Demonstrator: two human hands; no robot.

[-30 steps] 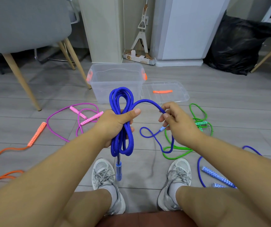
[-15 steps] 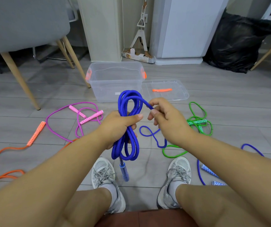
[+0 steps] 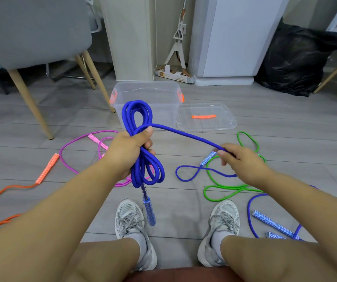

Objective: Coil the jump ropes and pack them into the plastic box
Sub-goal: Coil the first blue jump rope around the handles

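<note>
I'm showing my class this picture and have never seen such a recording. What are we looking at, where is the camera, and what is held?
No machine here: a camera on a person's head looks down at their own arms and shoes. The left hand grips a coiled blue rope; the right hand pinches its free strand. On the floor lie a pink rope, an orange rope, a green rope, the open plastic box and its lid.
</note>
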